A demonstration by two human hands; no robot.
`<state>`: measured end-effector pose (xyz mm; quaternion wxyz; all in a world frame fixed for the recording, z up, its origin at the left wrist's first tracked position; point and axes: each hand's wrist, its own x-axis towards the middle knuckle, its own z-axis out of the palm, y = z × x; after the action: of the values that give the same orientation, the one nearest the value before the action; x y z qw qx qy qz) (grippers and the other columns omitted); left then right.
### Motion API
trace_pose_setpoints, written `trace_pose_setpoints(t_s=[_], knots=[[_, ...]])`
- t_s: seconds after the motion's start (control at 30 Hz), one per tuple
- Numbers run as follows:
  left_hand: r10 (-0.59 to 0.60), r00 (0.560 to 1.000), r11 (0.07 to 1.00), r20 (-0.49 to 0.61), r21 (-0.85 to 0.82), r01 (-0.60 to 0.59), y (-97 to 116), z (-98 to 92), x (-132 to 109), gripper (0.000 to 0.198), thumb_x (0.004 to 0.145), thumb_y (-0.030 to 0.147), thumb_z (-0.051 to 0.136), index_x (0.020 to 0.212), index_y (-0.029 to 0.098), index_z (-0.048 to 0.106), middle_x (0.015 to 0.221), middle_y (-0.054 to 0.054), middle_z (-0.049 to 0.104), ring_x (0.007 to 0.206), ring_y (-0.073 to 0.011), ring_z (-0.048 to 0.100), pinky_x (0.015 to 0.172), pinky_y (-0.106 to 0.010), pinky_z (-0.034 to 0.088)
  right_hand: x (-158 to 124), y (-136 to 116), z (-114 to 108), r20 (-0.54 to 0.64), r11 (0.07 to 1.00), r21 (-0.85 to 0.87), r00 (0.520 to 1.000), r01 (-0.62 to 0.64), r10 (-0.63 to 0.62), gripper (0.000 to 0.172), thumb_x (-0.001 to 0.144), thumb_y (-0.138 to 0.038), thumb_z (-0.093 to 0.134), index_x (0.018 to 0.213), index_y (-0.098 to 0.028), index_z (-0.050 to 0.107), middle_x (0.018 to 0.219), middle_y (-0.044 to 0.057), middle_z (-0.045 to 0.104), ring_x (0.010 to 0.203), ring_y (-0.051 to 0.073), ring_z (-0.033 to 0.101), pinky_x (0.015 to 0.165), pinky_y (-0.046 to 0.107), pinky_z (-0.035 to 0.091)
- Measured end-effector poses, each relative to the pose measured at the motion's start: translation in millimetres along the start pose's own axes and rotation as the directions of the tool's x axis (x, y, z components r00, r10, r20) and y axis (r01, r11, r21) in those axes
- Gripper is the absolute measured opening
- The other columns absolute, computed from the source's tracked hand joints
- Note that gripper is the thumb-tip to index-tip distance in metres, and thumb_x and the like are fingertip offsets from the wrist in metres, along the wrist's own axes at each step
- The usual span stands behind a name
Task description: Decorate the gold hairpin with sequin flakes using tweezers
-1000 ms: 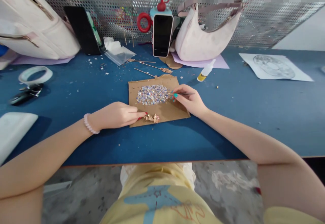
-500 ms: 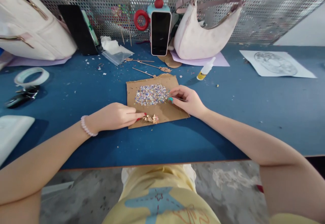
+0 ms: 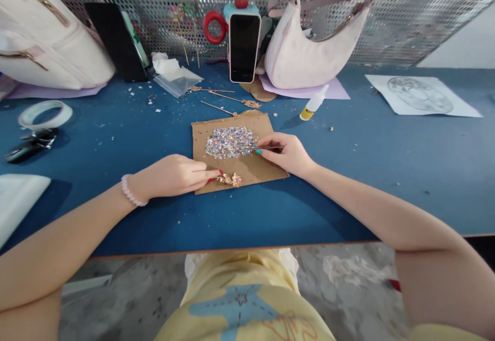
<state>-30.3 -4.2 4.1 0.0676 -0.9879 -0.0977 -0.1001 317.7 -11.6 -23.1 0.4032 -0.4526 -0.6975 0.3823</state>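
Observation:
On the blue table lies a piece of brown cardboard (image 3: pixel 266 171) with a pile of small, multicoloured rhinestones (image 3: pixel 230 141) spread on it. My left hand (image 3: pixel 181 175) is closed at the cardboard's lower left, its fingertips pinching one end of a gold ornamental hairpin (image 3: pixel 231 179) with a flower-like head. My right hand (image 3: pixel 288 151) is closed on thin metal tweezers (image 3: pixel 270 147) at the right of the pile. The tweezers point left, their tips over the edge of the rhinestones. Whether a stone sits between the tips is too small to tell.
Behind the cardboard lie several gold hairpins (image 3: pixel 251 104). A glue bottle (image 3: pixel 314 104) stands to the right, near a printed sheet (image 3: pixel 421 96). A phone (image 3: pixel 244 47) and a white handbag (image 3: pixel 315 63) stand at the back. Left are a tape roll (image 3: pixel 45 115) and a black tool (image 3: pixel 31 145).
The tweezers in my right hand have swung to point left, their tips now at the rhinestones. My left hand keeps its hold on the hairpin.

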Motion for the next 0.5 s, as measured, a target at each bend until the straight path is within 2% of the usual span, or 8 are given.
trace_pose_setpoints(t_s=[0.17,0.37,0.5], knots=[[0.012,1.000,1.000,0.003,0.015,-0.012,0.0,-0.7,-0.2,0.042,0.118,0.023,0.039,0.137,0.016,0.077,0.074,0.000,0.069,0.060,-0.0145,0.061,0.055,-0.030,0.044,0.1,0.5,1.1,-0.008,1.000,-0.030,1.000,0.002,-0.002,0.026,0.087,-0.040,0.076,0.102,-0.021,0.085,0.109,0.009,0.086,0.094,0.022,0.079,0.091,0.042,0.066],[0.011,1.000,1.000,0.019,0.017,-0.012,-1.4,-0.6,-0.7,0.042,0.116,0.023,0.041,0.139,0.019,0.076,0.075,0.000,0.070,0.061,-0.0134,0.062,0.056,-0.028,0.046,-0.8,-2.4,1.3,0.009,1.000,-0.023,1.000,-0.021,0.021,0.025,0.090,-0.037,0.072,0.104,-0.020,0.084,0.109,0.008,0.085,0.084,0.019,0.076,0.084,0.038,0.064],[0.019,1.000,1.000,0.008,0.016,-0.019,-1.2,0.4,-0.4,0.041,0.116,0.022,0.042,0.138,0.017,0.076,0.076,-0.001,0.071,0.061,-0.0142,0.063,0.056,-0.029,0.046,-1.2,-2.7,0.9,0.011,0.998,-0.053,0.999,-0.033,0.033,0.026,0.091,-0.036,0.070,0.105,-0.020,0.084,0.107,0.008,0.084,0.084,0.018,0.076,0.084,0.038,0.062]])
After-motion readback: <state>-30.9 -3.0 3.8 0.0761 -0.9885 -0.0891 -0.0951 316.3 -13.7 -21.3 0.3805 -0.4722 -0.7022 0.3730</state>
